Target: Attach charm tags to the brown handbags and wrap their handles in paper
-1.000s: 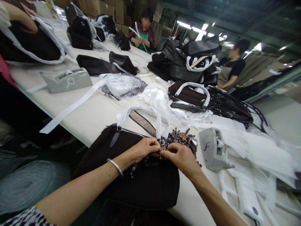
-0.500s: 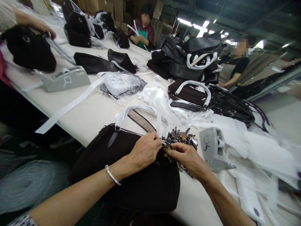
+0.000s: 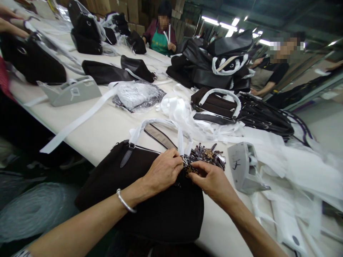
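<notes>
A black handbag [image 3: 160, 217] lies before me, its handles [image 3: 180, 137] wrapped in white. At the right handle's base, my left hand [image 3: 164, 169] is closed, fingertips pinching a small silver metal clasp [image 3: 184, 161]. Close beside it, my right hand [image 3: 210, 176] pinches a leopard-patterned charm [image 3: 189, 170] between thumb and forefinger. The charm hangs next to the clasp; whether the two are joined is hidden by my fingers. A heap of similar brown and black charms [image 3: 210, 154] rests just behind my right hand. A flat strap with a beige side [image 3: 160, 137] lies behind the bag.
Grey tape dispensers stand at right [image 3: 242, 169] and left [image 3: 72, 91]. White wrapping strips [image 3: 177, 107] and a plastic-wrapped packet [image 3: 136, 94] lie mid-table. Black bags [image 3: 211, 64] are piled behind. Co-workers [image 3: 160, 35] are around the table. Bubble wrap [image 3: 34, 210] is at lower left.
My hands stay at the handle base, with slight finger shifts; more of the silver clasp shows now. At far left, a co-worker's hands and black bag have moved.
</notes>
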